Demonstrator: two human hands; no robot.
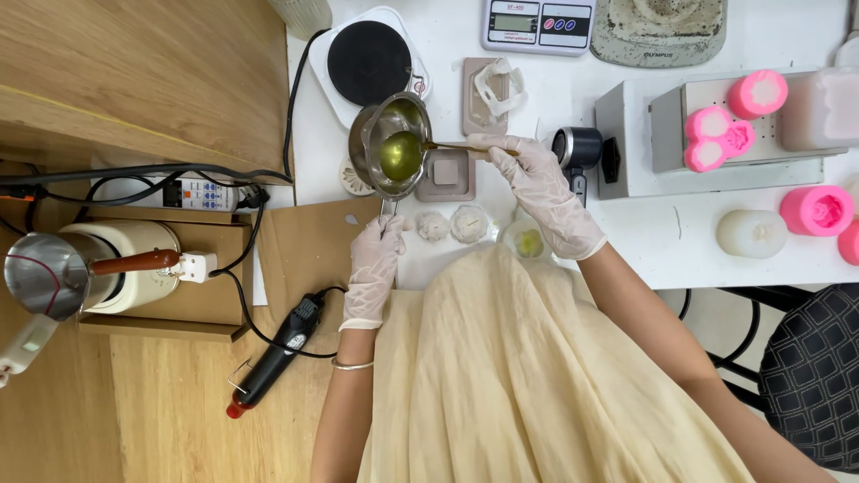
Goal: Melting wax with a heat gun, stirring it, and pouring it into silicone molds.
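Holding the metal pitcher by its handle, my left hand clamps shut; my right hand pinches a spoon (lying left-right, bowl toward the pitcher) over the white table.

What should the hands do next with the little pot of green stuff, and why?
Probably keep stirring gently. The right hand holds a thin stick whose tip sits in the green liquid inside the small metal pot, and the left hand grips the pot's handle to steady it. The pot looks tilted over the white table, so slow, small circles seem safest against spilling.
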